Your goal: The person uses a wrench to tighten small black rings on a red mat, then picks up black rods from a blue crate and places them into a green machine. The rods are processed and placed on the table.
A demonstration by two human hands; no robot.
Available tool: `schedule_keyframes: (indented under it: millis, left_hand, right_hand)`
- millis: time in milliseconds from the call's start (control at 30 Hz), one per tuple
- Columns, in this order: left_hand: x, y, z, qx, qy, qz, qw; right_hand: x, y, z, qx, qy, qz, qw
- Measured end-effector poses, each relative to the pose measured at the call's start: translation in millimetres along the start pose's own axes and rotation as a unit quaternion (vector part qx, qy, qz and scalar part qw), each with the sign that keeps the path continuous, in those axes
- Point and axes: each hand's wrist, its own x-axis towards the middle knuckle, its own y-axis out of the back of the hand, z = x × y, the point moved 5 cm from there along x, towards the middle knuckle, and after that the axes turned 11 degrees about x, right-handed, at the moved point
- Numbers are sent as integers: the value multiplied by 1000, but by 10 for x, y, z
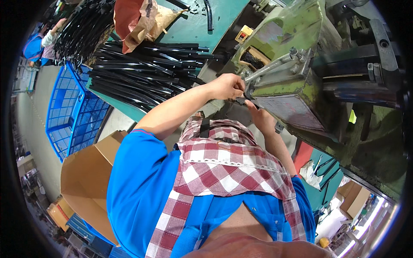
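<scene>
My left hand [226, 87] is closed, its fingertips bent down in a pinch at the near end of a green machine [284, 88]. What lies between those fingertips is hidden. Just below it, a short dark piece [241, 100] shows at the machine's end. My right hand [261, 119] reaches up from beneath, with its thumb and fingers closed on that piece. A metal lever [273, 65] on the machine slants up to the right beside my left hand. Long black tubes [142, 71] lie heaped on the green table to the left of my hands.
A torn paper sack [148, 23] stands behind the tubes on the green table [195, 30]. Blue plastic crates [71, 112] and an open cardboard box [88, 176] are at my left. A yellow switch box [244, 33] sits by the machine. Another person [41, 45] is far left.
</scene>
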Motion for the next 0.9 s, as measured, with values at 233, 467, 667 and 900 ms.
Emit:
schedule_keyframes:
  millis: [233,467,667,900]
  left_hand:
    - [-93,-76,83,-196,93,-6,976]
    - [-9,-144,105,-173,91,-1,981]
    - [13,-157,23,-102,53,39,993]
    - [-707,1066,-783,496,120,196,837]
  right_hand:
    - [-103,-87,198,-13,-143,-50,988]
    - [-311,-230,433,-98,-124,-77,985]
    - [-362,-253,544,129,-308,-39,942]
    - [-219,-189,427,207,-368,-37,906]
